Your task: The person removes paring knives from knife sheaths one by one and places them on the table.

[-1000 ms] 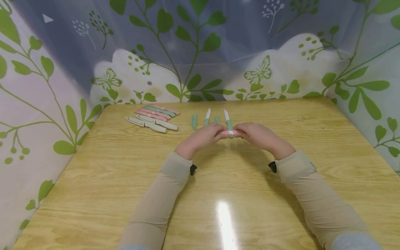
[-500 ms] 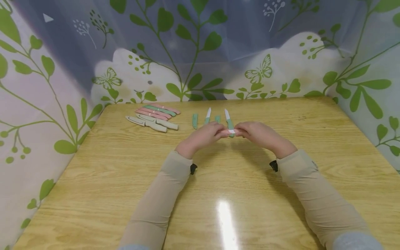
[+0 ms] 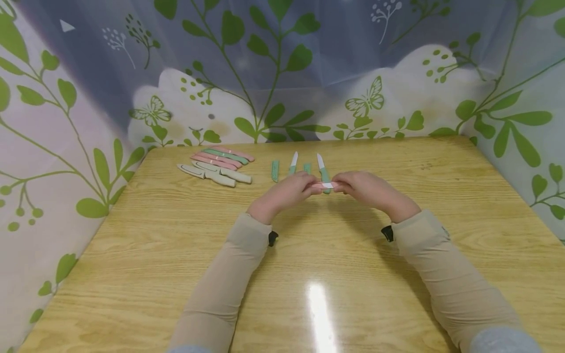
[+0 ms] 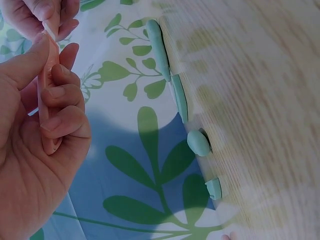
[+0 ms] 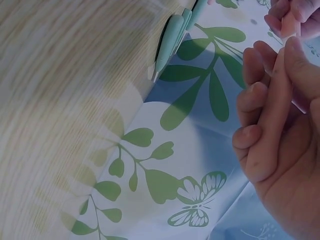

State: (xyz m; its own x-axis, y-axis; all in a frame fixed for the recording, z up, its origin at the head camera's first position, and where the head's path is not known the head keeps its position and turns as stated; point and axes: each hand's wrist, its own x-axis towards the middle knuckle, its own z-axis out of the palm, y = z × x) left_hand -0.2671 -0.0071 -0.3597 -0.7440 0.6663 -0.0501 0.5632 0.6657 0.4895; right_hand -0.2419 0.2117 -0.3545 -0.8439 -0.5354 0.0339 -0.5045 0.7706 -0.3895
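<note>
My left hand (image 3: 289,192) curls its fingers around a pink knife sheath (image 4: 46,107), seen at the left of the left wrist view. My right hand (image 3: 371,192) grips the pink handle (image 5: 275,120) of a small knife. A short stretch of white blade (image 3: 328,185) shows between the two hands; its tip end is hidden at the sheath. Behind the hands lie two green-handled knives with bare white blades, the left knife (image 3: 293,164) and the right knife (image 3: 324,174). Beside them are two green sheaths, one left (image 3: 275,171) and one in the middle (image 3: 307,167).
At the back left of the wooden table (image 3: 176,255), several sheathed pink and green knives (image 3: 220,158) lie close together. Two beige sheathed knives (image 3: 214,175) lie in front of these. A leaf-patterned cloth (image 3: 282,98) hangs along the table's back edge.
The right hand has shifted very slightly to the right, and a little more white blade shows between the hands. The knives and sheaths on the table stay put.
</note>
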